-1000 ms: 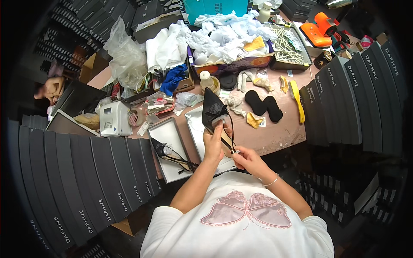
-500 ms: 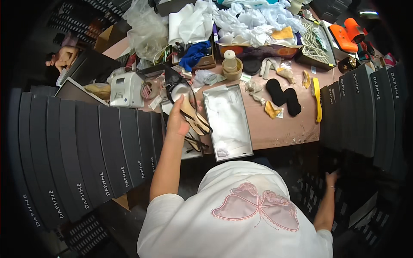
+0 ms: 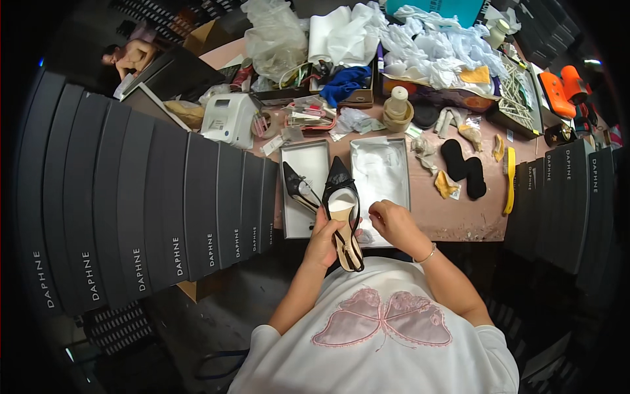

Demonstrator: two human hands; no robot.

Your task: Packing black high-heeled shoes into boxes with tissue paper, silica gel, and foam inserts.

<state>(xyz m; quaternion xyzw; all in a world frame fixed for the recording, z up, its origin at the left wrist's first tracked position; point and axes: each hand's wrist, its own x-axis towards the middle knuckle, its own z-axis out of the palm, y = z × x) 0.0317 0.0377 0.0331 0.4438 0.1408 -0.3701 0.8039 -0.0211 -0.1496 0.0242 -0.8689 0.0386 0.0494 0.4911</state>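
My left hand [image 3: 322, 243] is wrapped round a black pointed slingback shoe [image 3: 342, 210], thumb on its beige insole and toe pointing away from me. White stuffing sits in its toe. My right hand [image 3: 390, 224] hovers just right of the shoe, fingers curled together; whatever they hold, if anything, is hidden. Behind the held shoe, its matching black shoe [image 3: 295, 178] lies in a shallow white-lined box [image 3: 306, 155]. Beside that stands another shallow grey-edged box [image 3: 408, 172] lined with white tissue paper [image 3: 377, 167], partly below my right hand.
Rows of dark shoeboxes [image 3: 164, 203] stand on the left, more dark boxes [image 3: 558, 197] on the right. On the table are a white label printer [image 3: 226, 118], black insole pads [image 3: 464, 169], a yellow-handled brush [image 3: 510, 180] and a bottle [image 3: 398, 108]. A person [image 3: 134, 56] sits far left.
My left hand has brought the shoe nearer to my body and lowered it, toe now pointing straight away. My right hand has come up from beside my body to the shoe. The view has shifted.
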